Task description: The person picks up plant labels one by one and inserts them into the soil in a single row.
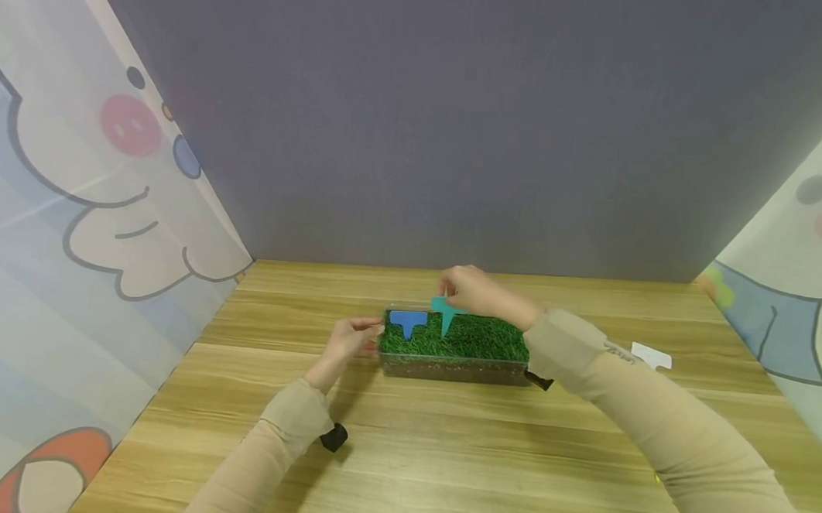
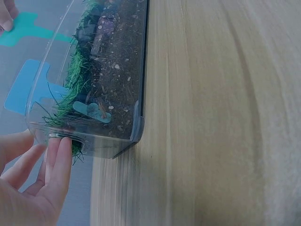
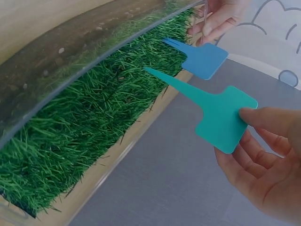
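Note:
My right hand [image 1: 475,291] pinches the broad head of a teal T-shaped plant label [image 3: 225,120] between thumb and fingers. The label's pointed stem aims down at the grass [image 3: 99,108]; whether its tip touches the blades I cannot tell. Beside it, a blue plant label [image 1: 408,320] stands upright toward the left end of the grass. A clear plastic planter box [image 1: 455,370] holds the grass over dark soil [image 2: 115,61]. At its left end my left hand [image 2: 35,176] touches the wall and rim with nearly straight fingers.
A white label [image 1: 651,355] lies to the right on the wooden table [image 1: 400,457]. Something small and yellow [image 1: 657,479] shows at the edge of the right sleeve. Behind the table rises a grey panel [image 1: 417,133], with cartoon-printed cloth [image 1: 74,154] at both sides.

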{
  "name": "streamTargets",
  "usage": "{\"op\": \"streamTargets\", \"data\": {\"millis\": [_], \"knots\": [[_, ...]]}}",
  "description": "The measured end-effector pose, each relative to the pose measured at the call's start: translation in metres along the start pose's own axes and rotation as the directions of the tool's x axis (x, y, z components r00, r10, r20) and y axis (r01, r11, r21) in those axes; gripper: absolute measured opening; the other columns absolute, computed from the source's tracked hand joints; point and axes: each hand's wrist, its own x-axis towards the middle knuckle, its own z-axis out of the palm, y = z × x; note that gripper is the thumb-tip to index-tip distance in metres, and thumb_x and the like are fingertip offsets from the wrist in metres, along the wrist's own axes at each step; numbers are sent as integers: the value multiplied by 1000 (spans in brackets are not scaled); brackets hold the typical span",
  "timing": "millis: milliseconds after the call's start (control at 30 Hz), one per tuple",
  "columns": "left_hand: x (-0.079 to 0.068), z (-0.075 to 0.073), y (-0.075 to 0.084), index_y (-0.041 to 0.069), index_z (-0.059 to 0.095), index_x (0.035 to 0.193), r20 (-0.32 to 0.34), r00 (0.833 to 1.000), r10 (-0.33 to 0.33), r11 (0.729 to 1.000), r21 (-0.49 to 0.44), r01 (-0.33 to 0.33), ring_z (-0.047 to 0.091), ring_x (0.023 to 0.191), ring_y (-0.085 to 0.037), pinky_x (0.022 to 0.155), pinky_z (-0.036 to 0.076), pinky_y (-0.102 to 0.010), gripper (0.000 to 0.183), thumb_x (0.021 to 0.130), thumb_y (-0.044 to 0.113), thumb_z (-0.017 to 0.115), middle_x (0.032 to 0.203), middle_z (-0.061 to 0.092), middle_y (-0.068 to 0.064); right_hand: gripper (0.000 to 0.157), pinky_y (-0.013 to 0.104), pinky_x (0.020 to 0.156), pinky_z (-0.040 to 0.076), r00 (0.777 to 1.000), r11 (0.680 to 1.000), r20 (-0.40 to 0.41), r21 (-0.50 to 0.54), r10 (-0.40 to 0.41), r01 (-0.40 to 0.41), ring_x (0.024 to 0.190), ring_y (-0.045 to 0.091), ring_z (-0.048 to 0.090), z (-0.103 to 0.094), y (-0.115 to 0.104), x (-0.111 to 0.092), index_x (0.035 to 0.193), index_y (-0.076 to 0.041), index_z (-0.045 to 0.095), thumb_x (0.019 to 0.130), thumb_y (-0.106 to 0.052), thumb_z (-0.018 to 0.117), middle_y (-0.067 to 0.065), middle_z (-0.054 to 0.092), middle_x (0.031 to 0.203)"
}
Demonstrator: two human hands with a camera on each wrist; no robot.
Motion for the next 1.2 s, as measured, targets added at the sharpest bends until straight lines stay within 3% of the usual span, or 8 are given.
{"op": "streamTargets", "data": {"millis": [467, 733, 1200], "knots": [[0, 1, 1, -3, 60, 111, 5, 1000, 17, 1000, 8, -17, 58, 57, -12, 66, 56, -36, 29, 83, 8, 61, 104, 60, -23, 11, 36, 72, 47, 1000, 1000, -12, -7, -16, 16, 71, 18, 52, 12, 6, 6, 90, -3, 62, 83, 2, 54, 6, 58, 78], [0, 1, 1, -3, 60, 111, -4, 1000, 8, 1000, 15, -8, 59, 55, -12, 64, 56, -35, 30, 84, 8, 60, 106, 59, -24, 11, 29, 66, 49, 1000, 1000, -26, -11, -12, 12, 72, 18, 53, 19, 8, 8, 89, -1, 62, 81, 3, 56, 7, 58, 79], [2, -1, 0, -2, 60, 110, -8, 1000, 25, 1000, 18, -25, 59, 56, -12, 64, 56, -36, 29, 83, 9, 60, 102, 61, -23, 13, 28, 70, 51, 998, 999, -42, -30, -39, 37, 76, 20, 56, 24, 10, 11, 88, 0, 63, 79, 6, 56, 9, 62, 86]]}}
